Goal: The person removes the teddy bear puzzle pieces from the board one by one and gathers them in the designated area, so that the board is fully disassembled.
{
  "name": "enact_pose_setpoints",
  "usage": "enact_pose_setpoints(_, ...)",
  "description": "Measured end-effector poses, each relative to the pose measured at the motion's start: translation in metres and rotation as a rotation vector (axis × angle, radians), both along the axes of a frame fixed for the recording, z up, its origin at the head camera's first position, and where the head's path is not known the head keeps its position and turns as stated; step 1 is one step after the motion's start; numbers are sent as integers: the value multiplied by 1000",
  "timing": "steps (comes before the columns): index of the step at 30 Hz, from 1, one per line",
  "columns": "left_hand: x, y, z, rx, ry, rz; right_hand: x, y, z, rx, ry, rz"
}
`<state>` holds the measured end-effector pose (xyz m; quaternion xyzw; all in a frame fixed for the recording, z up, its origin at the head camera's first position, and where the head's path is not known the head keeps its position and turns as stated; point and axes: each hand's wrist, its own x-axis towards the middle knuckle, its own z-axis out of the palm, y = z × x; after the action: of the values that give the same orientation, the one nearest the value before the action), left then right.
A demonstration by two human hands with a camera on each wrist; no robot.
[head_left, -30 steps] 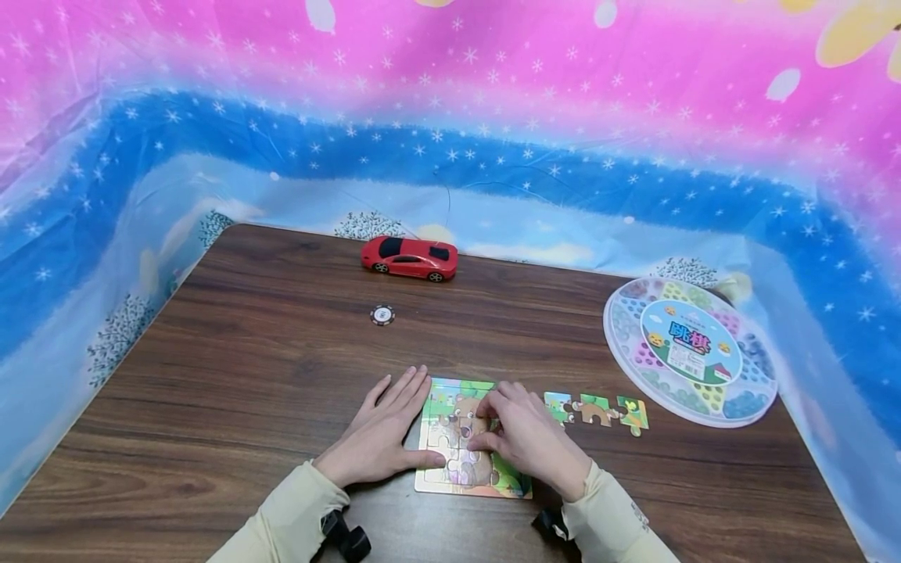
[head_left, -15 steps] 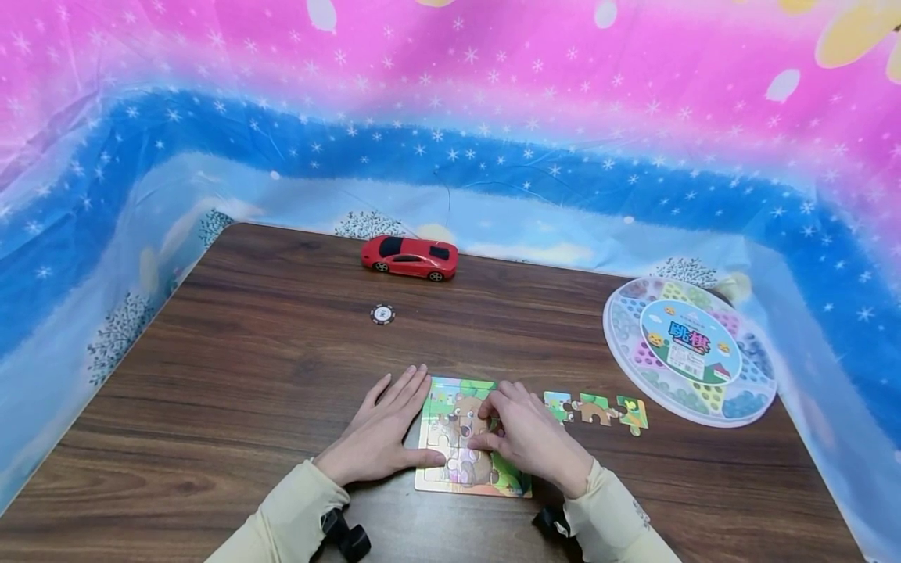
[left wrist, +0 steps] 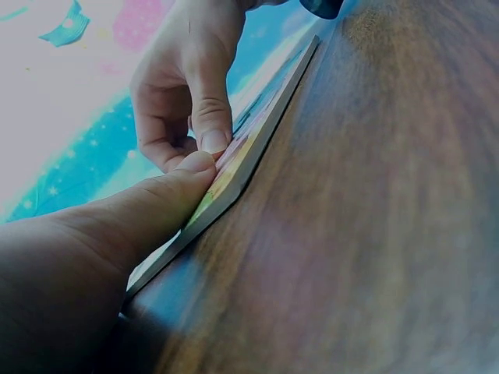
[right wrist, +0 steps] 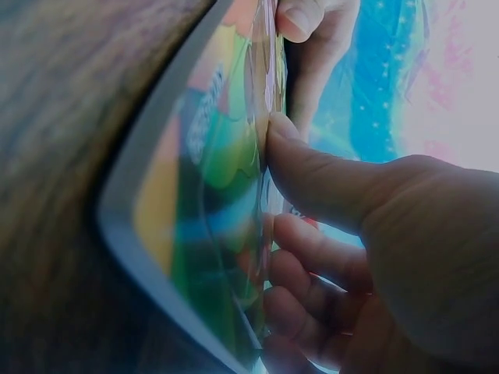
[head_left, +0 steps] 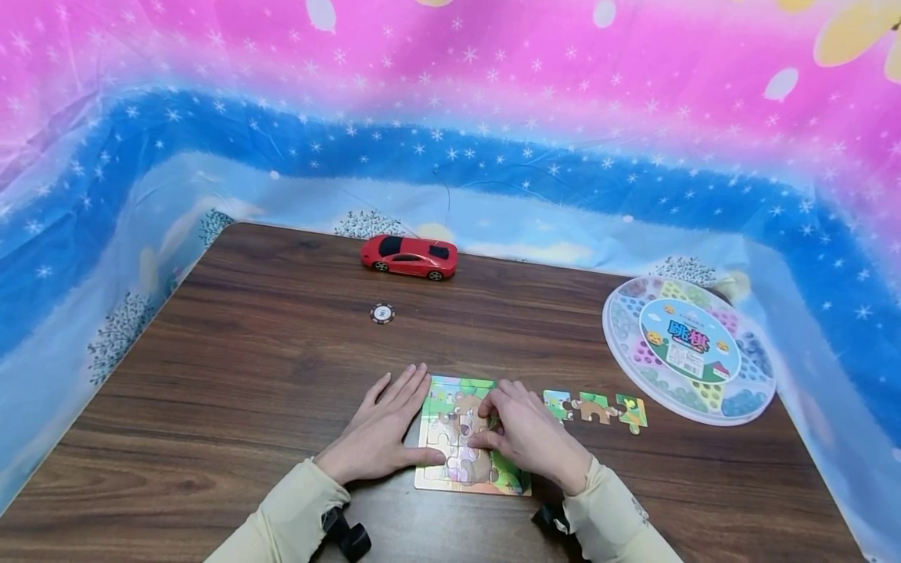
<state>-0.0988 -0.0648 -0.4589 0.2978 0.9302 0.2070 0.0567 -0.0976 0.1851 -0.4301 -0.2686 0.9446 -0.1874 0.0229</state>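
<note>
A bear jigsaw puzzle [head_left: 461,473] lies flat in its thin board near the table's front. My left hand [head_left: 380,438] rests along the puzzle's left edge, fingers straight, its thumb on the lower left pieces. Over the right half bends my right hand [head_left: 531,438], its thumb and curled fingers on a puzzle piece at the bear's face; the hand mostly hides that piece. In the right wrist view the right thumb [right wrist: 312,167] and fingertips touch the puzzle surface. Loose puzzle pieces [head_left: 594,408] lie in a row to the right of the board.
A round Chinese checkers box [head_left: 690,344] lies at the table's right. Toward the back sit a red toy car [head_left: 408,258] and a poker chip [head_left: 382,313]. A patterned cloth [head_left: 450,148] surrounds the wooden table [head_left: 232,367].
</note>
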Motion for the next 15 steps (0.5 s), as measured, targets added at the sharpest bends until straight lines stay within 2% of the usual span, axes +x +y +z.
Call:
enact_pose_setpoints(10,0,0,1,6,-14,3,-1,0,-1,-2,-9,4)
enact_pose_setpoints(15,0,0,1,5,-13,2,1,-2,1,-9,-23,48)
